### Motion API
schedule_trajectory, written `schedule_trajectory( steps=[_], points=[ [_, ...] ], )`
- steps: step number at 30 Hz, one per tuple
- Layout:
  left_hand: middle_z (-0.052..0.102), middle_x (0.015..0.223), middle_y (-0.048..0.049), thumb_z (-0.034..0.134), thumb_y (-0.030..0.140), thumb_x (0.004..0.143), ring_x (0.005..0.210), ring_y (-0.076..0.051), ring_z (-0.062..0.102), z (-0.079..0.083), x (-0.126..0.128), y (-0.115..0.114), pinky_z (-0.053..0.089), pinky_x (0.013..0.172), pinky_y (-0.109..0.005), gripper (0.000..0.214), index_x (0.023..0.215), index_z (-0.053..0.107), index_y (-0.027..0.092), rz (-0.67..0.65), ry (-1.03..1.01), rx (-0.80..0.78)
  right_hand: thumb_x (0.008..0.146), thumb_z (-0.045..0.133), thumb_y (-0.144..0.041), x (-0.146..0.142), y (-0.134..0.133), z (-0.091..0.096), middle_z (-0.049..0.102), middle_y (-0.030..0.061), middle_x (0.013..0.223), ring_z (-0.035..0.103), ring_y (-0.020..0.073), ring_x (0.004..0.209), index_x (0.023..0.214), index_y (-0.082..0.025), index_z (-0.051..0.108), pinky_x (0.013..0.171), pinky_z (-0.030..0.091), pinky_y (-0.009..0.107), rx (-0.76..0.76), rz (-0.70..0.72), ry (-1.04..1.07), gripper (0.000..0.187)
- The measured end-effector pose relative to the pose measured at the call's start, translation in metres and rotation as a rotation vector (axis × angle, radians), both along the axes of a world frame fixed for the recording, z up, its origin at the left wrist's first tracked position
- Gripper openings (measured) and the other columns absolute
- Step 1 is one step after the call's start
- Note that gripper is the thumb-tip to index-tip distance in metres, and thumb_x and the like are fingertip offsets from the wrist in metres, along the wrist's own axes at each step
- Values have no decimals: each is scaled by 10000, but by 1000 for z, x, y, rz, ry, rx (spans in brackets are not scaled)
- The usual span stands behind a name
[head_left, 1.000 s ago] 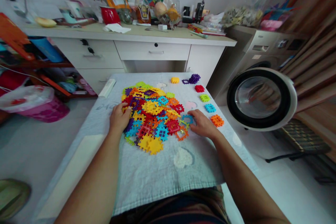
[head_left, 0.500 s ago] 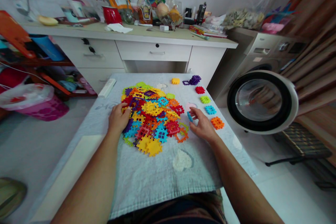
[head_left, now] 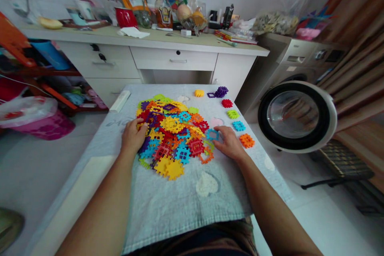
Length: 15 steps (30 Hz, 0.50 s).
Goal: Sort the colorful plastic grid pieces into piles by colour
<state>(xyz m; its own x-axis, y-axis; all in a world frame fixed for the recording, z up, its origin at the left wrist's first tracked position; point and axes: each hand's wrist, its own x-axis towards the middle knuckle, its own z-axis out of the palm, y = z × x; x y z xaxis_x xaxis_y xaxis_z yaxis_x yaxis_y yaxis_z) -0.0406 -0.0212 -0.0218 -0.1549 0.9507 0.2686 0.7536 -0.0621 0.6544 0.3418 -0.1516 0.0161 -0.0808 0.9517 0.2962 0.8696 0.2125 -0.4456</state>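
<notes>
A heap of interlocking plastic squares (head_left: 171, 124) in several colours lies on the cloth-covered table. My left hand (head_left: 133, 138) rests against the heap's left edge, its fingers apart and touching the outer pieces; I see nothing held in it. At the right side of the heap, my right hand (head_left: 229, 142) has its fingertips on the edge of a blue hollow square piece (head_left: 212, 135), which faces up. Just below that piece is an orange hollow square (head_left: 206, 155). Small stacks stand to the right: orange (head_left: 247, 141), blue (head_left: 239, 126), green (head_left: 233, 114), red (head_left: 227, 103), purple (head_left: 222, 91) and yellow (head_left: 199, 93).
A white oblong object (head_left: 120, 101) lies at the table's far left. Behind the table is a cluttered counter (head_left: 180, 44) with drawers. A washing machine with its round door (head_left: 297, 117) open stands to the right. A pink bin (head_left: 45, 122) is at the left.
The blue hollow square has turned from edge-on to flat and moved slightly left at my right fingertips. My left hand stays by the heap. The whole view has shifted a little.
</notes>
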Motion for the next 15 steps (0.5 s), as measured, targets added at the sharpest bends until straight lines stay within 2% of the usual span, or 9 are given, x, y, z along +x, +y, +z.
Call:
schedule_trajectory(
  steps=[2,4,6,8,11,15],
  points=[
    [619,1234,-129,490,477,852,1211,-305,564,0,0,0,427,1089,-466,465,1190,648,200,6,4,-8,825,639,-342,10,0,4,663,128,1213,557,290,1127,1197,-191,641,994,403,440,103,-175,-33,401],
    [619,1226,-127,490,480,850,1203,-305,568,1,0,0,429,1086,-467,467,1192,648,205,14,7,-19,838,629,-383,23,0,9,663,140,1193,533,313,1111,1180,-181,652,962,378,451,167,-411,-79,397],
    [621,1215,-122,492,478,847,1193,-301,571,2,1,0,432,1084,-463,464,1192,648,209,19,7,-22,841,617,-399,36,0,13,662,147,1182,506,329,1097,1185,-177,656,925,351,450,166,-627,-126,411],
    [623,1208,-117,492,478,845,1190,-298,573,3,1,0,432,1084,-457,462,1189,648,212,18,7,-24,843,610,-410,46,0,15,662,148,1179,483,333,1086,1199,-180,656,899,329,444,114,-766,-161,426],
    [618,1215,-118,490,484,843,1194,-301,570,3,1,0,431,1085,-456,469,1188,648,209,19,6,-32,847,607,-429,54,1,15,673,143,1163,474,330,1067,1194,-188,661,888,313,448,26,-847,-188,425],
    [610,1222,-115,492,492,844,1191,-300,569,3,1,-1,427,1085,-458,467,1187,648,217,26,1,-42,846,619,-470,56,3,11,685,180,1118,490,360,1054,1161,-180,677,900,317,505,-1,-839,-172,432]
  ],
)
